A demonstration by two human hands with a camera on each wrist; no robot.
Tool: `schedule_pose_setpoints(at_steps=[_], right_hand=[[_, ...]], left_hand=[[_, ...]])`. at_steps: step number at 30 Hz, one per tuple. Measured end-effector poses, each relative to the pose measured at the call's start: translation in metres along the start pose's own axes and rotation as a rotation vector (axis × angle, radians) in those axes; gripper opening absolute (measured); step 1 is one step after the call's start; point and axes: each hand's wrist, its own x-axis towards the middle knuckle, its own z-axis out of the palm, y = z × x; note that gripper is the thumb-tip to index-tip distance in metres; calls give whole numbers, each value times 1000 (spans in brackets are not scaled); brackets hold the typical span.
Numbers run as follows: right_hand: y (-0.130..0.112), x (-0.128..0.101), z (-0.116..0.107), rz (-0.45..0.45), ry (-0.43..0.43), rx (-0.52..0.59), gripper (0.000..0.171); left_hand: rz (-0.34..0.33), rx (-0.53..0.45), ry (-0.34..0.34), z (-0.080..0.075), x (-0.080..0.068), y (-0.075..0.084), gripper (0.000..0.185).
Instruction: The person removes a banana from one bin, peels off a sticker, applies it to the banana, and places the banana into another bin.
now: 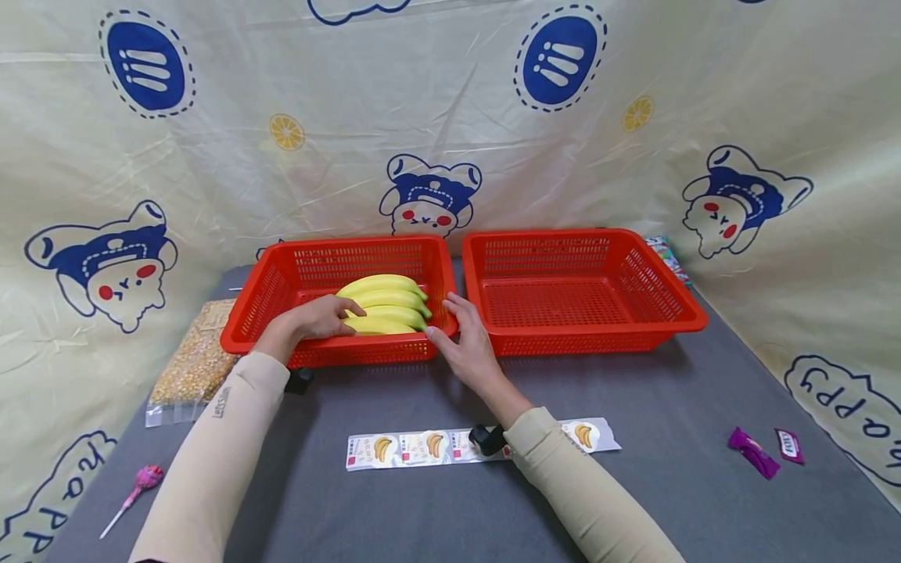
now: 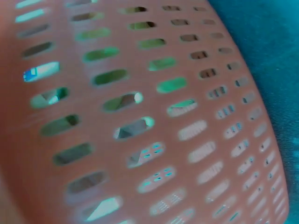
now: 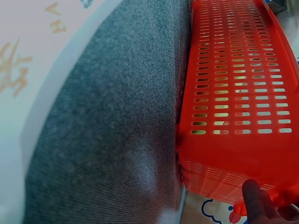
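A: Start left. What is the left hand (image 1: 318, 318) doing?

B: It reaches over the near rim of the left basket (image 1: 262, 301) and lies on the bunch of bananas (image 1: 385, 306), fingers fairly straight along the lowest one. I'd call that grip spread and resting, not curled round anything. The left wrist view shows only blurred basket mesh.

A: And the bananas themselves?

B: Inside that left basket, towards its right half, directly under the left fingertips and just left of the right hand (image 1: 470, 347).

A: The right one?

B: It sits at the basket's near right corner, fingers relaxed and open, touching the rim beside the bananas. In the right wrist view a fingertip (image 3: 255, 196) shows against red mesh.

A: To do this well?

B: I'd judge the bunch needs both palms cupping its ends, lifting level so it clears the wall.

A: Further right?

B: A second basket (image 1: 662, 301), beyond the right hand. Nearer the person, a banana label strip (image 1: 422, 449) lies on the grey bench (image 1: 662, 407).
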Motion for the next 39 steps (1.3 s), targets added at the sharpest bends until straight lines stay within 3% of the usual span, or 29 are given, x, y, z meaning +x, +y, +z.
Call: schedule_pose_setpoints(at_steps=[4,8,15,19,23,29,34,39], right_hand=[[0,0,0,-6,0,5,61],[0,1,0,-13,1,1,61],[-2,2,-2,-31,5,3,61],[-3,3,-3,-28,0,7,61],[-4,4,-3,-15,-9,7,61],[-6,4,-6,21,-42,19,62],[-10,5,-9,70,-80,61,63],[-11,5,-11,129,-108,107,65]], left_hand=[[25,-2,64,-7,-9,2,53],[49,-26,171,-15,-25,6,54],[135,-99,369,-24,-68,9,51],[162,-153,459,-18,-92,9,52],[157,-219,506,4,-110,7,53],[161,-281,533,49,-127,-1,52],[159,-251,532,86,-125,-6,50],[172,-162,539,115,-110,-5,47]])
